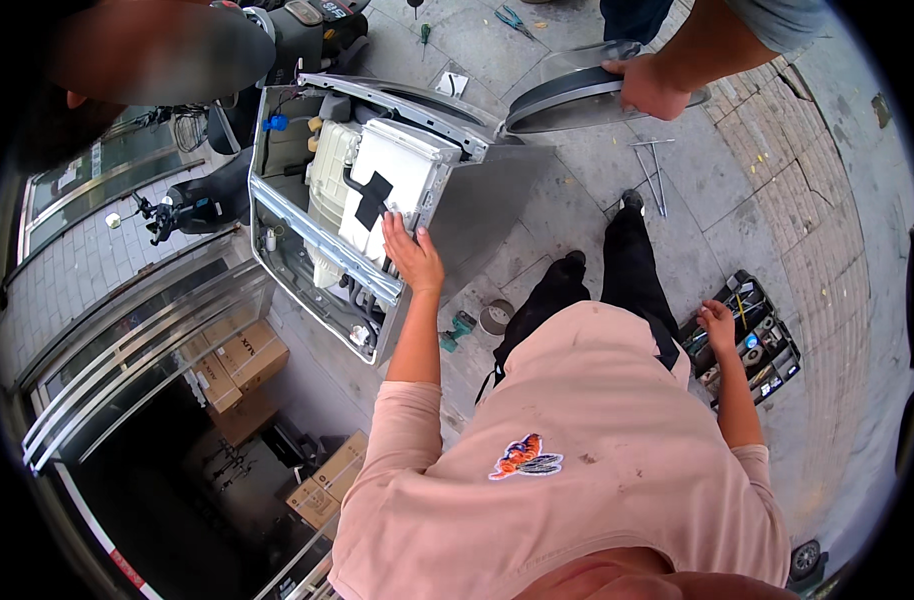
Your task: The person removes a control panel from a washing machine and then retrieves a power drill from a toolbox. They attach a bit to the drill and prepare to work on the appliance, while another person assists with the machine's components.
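Note:
A front-loading washing machine stands with its top off, its inner parts and hoses bare. My left hand lies with fingers stretched on its near top edge, by a white box-shaped part with a black patch. The hand holds nothing. At my right side, my right hand hangs with loosely bent fingers and nothing visible in them, above a black toolbox on the ground. Another person's hand grips the round grey door at the machine's front.
A teal power drill and a round tin lie near my feet. A T-shaped metal tool, pliers and a screwdriver are on the paving. Scooters and cardboard boxes are at the left.

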Tool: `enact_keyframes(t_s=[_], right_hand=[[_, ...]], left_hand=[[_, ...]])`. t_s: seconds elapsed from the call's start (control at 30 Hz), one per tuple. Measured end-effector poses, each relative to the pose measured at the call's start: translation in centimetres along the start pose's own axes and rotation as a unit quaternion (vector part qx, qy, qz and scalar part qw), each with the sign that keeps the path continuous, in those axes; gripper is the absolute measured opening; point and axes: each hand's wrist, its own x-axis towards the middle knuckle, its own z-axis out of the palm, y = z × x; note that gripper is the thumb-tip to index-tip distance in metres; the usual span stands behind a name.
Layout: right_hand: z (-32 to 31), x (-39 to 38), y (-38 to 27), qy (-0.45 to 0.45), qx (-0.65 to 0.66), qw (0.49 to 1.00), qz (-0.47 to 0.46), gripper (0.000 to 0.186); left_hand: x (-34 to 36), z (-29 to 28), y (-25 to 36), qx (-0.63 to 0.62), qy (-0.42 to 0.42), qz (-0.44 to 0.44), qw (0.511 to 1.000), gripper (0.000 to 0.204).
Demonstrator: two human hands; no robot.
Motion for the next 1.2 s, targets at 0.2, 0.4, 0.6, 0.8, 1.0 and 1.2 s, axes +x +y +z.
enact_keyframes(t_s=[0.2, 0.4, 0.6, 0.8, 1.0, 1.2], right_hand=[[-3.6, 5.4, -3.8, -0.045, -0.042, 0.998, 0.014, 0.031], [-3.2, 7.0, -8.4, -0.079, -0.072, 0.994, 0.033, 0.033], [-4.0, 10.2, -8.1, -0.080, -0.086, 0.993, -0.001, 0.033], [-3.1, 11.6, -10.0, -0.088, -0.104, 0.991, -0.013, 0.034], [-1.7, 11.6, -10.7, -0.106, -0.127, 0.986, 0.020, 0.034], [1.4, 10.9, -13.7, -0.119, -0.108, 0.985, 0.056, 0.034]], left_hand=[[-0.2, 0.8, 1.3, 0.023, -0.020, -0.027, 0.999, 0.050], [-0.2, 1.2, 1.5, 0.010, -0.030, -0.040, 0.999, 0.055], [0.2, 0.7, 2.0, 0.031, -0.029, -0.036, 0.998, 0.054], [-0.1, 1.2, 1.7, 0.031, -0.025, -0.048, 0.998, 0.057], [0.2, 1.8, 2.3, 0.031, -0.020, -0.025, 0.999, 0.056], [0.2, 2.0, 2.0, 0.065, -0.032, -0.032, 0.997, 0.057]])
